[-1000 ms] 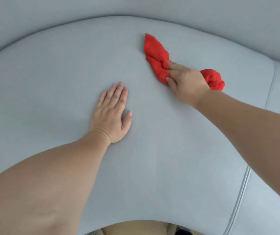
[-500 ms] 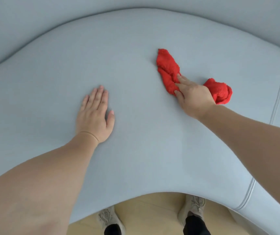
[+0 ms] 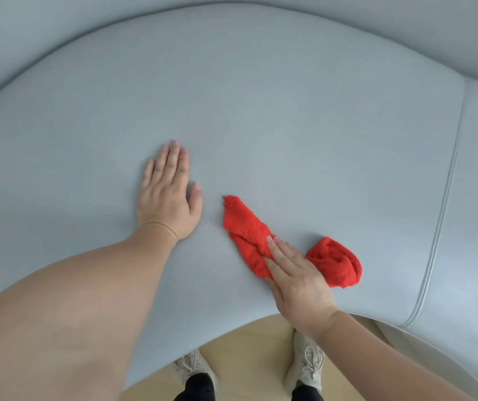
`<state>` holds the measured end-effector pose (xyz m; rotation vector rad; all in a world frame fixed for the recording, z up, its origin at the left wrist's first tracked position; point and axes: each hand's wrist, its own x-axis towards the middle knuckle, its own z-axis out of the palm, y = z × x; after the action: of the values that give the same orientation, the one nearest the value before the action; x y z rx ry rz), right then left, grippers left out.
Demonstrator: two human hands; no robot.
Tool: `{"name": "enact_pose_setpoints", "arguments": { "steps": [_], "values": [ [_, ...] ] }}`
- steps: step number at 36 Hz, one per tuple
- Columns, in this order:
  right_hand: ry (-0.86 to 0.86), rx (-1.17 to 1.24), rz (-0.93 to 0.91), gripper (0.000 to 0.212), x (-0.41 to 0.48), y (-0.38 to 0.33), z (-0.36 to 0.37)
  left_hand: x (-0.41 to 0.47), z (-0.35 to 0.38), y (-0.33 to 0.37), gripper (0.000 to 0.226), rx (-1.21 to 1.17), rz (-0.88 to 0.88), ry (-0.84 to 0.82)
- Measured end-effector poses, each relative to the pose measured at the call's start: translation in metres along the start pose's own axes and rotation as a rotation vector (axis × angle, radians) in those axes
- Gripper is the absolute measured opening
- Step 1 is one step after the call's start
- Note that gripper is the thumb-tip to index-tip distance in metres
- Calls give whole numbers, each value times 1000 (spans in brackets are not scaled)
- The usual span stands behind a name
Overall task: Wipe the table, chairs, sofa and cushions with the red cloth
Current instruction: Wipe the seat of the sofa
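The red cloth (image 3: 243, 224) lies crumpled on the light grey sofa seat cushion (image 3: 261, 111), near its front edge. My right hand (image 3: 298, 282) presses down on the cloth's middle with straight fingers. One end of the cloth sticks out toward the upper left, and a bunched end bulges out on the right of the hand. My left hand (image 3: 168, 198) rests flat on the cushion, palm down and fingers together, a short way left of the cloth and not touching it.
A piped seam (image 3: 446, 198) divides this cushion from the adjoining one on the right. The sofa backrest (image 3: 261, 13) curves along the top. Below the front edge are the beige floor (image 3: 249, 351) and my two light shoes (image 3: 304, 369).
My right hand has dragged the red cloth from the back of the cushion toward its front edge. My left hand has stayed flat on the cushion. My view has tilted down, showing the floor and shoes.
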<state>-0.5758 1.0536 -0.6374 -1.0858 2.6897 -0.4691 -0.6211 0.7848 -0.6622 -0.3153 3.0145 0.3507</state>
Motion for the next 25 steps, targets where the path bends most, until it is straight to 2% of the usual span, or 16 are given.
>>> {"name": "enact_pose_setpoints", "arguments": {
  "steps": [5,9,11,13,15,21,25],
  "values": [
    [-119,-177,-152,36,6,10,-11,0,2,-2,68,-9,12,20],
    [-283,-397,-326,52,20,28,-29,-1,2,0,70,-21,17,23],
    [-350,-435,-451,55,31,38,-33,-1,2,0,70,-16,17,33],
    [-381,-443,-492,56,40,42,-30,0,3,0,69,-16,16,44],
    [-374,-436,-427,55,40,36,-23,-1,5,-1,69,-18,13,55],
    [-243,-335,-76,55,52,24,-14,-4,8,-2,63,-40,14,91],
    [-204,-303,10,57,85,23,-14,-2,6,-2,61,-51,17,93]
  ]
}}
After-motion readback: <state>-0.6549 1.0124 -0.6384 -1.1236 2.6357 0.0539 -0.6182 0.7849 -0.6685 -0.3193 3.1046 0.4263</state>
